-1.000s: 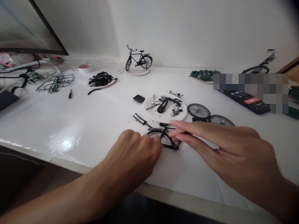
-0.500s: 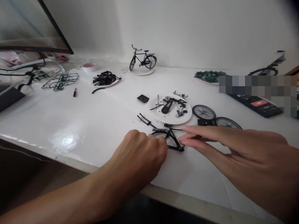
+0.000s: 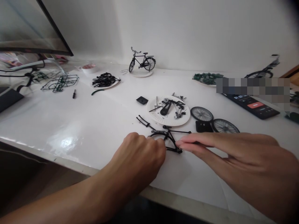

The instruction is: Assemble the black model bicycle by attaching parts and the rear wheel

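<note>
My left hand (image 3: 144, 152) is closed with the knuckles up, and its fingertips are hidden from me. Just past it lies a black model bicycle frame (image 3: 171, 137), partly covered by the knuckles. From the right, my right hand (image 3: 233, 158) pinches thumb and fingers together over the frame's lower part. Something dark shows between those fingers, too small to name. A thin black fork-like part (image 3: 147, 124) reaches out beyond the frame, up and to the left.
Behind the frame stands a paper plate (image 3: 151, 116) of small parts. Two spoked wheels (image 3: 202, 114) lie to its right beside a black square piece (image 3: 203, 127). Further off are an assembled model bicycle (image 3: 142, 62), black parts (image 3: 106, 80), a screwdriver (image 3: 74, 94) and a phone (image 3: 254, 107).
My right fingertips have moved slightly down and left over the frame and closed tighter, uncovering more of its upper tube. My left hand stays beside the frame. The whole view has shifted slightly.
</note>
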Demonstrator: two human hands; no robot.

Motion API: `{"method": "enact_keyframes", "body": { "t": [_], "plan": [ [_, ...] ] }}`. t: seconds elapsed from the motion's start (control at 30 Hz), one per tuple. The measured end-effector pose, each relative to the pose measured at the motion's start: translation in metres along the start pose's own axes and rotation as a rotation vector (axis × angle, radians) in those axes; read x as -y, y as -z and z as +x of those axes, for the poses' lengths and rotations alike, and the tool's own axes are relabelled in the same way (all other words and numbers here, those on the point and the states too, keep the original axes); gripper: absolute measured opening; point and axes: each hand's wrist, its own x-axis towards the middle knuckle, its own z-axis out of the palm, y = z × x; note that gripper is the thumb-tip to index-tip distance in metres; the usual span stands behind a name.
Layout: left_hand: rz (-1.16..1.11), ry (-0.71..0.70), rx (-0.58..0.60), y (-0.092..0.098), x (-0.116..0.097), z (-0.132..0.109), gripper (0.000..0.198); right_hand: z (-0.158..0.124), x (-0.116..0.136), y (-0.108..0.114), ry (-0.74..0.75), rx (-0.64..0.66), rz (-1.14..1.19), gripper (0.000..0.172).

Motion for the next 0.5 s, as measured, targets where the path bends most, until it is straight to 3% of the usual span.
{"method": "enact_keyframes", "body": {
  "t": [0.13,0.23,0.5],
  "plan": [
    [0.000,0.003,-0.012,-0.002,0.000,0.000,0.021,0.005,-0.007,0.003,0.127,0.159,0.113,0.025],
    [-0.012,0.007,-0.010,-0.002,0.000,0.001,0.021,0.010,-0.014,0.009,0.142,0.226,0.104,0.029],
    [0.024,-0.016,0.095,0.014,-0.002,0.003,0.021,0.005,-0.013,0.005,0.115,0.038,0.016,0.010]
  ]
}}
